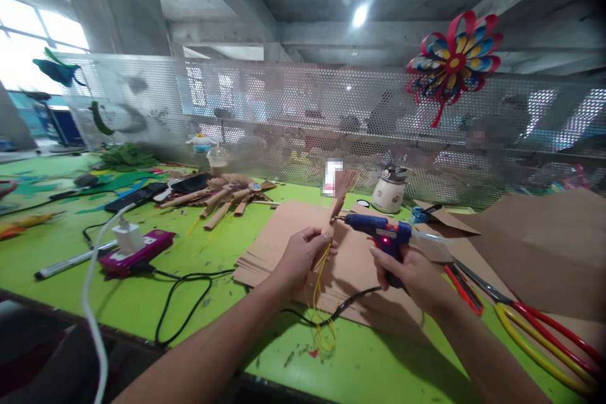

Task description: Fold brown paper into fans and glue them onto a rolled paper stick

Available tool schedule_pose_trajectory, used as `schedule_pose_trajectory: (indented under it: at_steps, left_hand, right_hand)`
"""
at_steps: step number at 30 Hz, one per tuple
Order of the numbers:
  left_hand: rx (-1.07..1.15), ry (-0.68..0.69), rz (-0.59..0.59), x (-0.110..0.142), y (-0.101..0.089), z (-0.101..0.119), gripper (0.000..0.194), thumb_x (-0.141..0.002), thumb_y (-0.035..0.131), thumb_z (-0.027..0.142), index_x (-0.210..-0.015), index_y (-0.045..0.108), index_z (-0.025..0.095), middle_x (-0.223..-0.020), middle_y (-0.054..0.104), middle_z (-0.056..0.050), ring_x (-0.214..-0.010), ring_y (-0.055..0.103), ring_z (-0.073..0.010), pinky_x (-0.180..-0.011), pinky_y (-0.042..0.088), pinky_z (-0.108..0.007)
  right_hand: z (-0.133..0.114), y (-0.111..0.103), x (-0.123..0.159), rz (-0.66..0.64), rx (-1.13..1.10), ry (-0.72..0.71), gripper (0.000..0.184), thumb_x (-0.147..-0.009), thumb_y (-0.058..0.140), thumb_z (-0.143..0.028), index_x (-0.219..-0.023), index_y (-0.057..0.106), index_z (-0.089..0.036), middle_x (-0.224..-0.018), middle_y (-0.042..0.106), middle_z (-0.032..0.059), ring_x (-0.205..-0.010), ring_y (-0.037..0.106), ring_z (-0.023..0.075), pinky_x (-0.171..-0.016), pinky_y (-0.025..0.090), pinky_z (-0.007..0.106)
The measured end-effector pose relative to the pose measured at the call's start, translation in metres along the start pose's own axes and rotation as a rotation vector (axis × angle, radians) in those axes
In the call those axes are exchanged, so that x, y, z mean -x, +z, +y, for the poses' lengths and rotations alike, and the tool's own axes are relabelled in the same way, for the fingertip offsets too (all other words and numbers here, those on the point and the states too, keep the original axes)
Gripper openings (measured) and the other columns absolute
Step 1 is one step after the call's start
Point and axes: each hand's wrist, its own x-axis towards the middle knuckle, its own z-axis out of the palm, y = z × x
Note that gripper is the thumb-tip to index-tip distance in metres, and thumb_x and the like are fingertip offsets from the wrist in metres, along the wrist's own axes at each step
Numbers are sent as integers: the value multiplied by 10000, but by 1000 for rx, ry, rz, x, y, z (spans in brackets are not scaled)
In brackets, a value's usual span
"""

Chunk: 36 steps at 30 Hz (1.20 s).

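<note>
My left hand point(303, 257) pinches a small brown paper broom point(338, 203), its fringed end pointing up. Yellow string point(318, 303) trails down from it over the table edge side of the paper stack. In my right hand point(411, 270) is a blue hot glue gun point(376, 227) with a lit red light. Its nozzle points left and meets, or nearly meets, the rolled paper just above my left fingers. A clear glue stick point(433, 238) sticks out of the gun's rear. Beneath both hands lies a stack of brown paper sheets point(279, 227).
Scissors point(516, 309) and a red cutter knife point(464, 289) lie at the right, near large brown paper point(544, 246). Rolled paper pieces point(231, 196) are piled back left. A purple power strip point(137, 254) with cables sits left. A jar point(389, 190) stands before the perforated screen point(284, 107).
</note>
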Motion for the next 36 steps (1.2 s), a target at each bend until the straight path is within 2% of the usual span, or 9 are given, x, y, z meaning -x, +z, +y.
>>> schedule_pose_trajectory:
  at_steps: [8,18,28,36]
  left_hand:
    - [16,-2,-24,0,-2,-1,208,-748,665,324,-782,633,121,-811,671,-79,-689,607,-150,-666,434,-261]
    - [-1,22,-26,0,-2,-1,180,-765,635,295,-771,617,117,-779,645,-60,-699,605,-148,-677,430,-256]
    - [-2,-14,-18,0,0,-1,204,-753,649,310,-793,620,112,-786,659,-73,-683,603,-144,-641,424,-245]
    - [-19,6,-14,-1,-2,-1,212,-751,651,320,-811,637,117,-776,663,-69,-700,608,-150,-634,423,-234]
  right_hand:
    - [0,2,0,-19,119,33,446,-892,475,-528,-634,538,-169,-558,611,37,-567,545,152,-634,433,301]
    - [-2,1,1,-23,47,24,438,-885,494,-516,-623,532,-167,-551,598,30,-554,546,146,-617,441,284]
    - [1,3,0,-15,211,54,488,-889,443,-562,-620,544,-167,-533,599,32,-554,528,152,-623,413,295]
    - [-7,3,3,-30,181,34,512,-890,461,-541,-540,524,-172,-510,583,24,-562,520,144,-659,408,289]
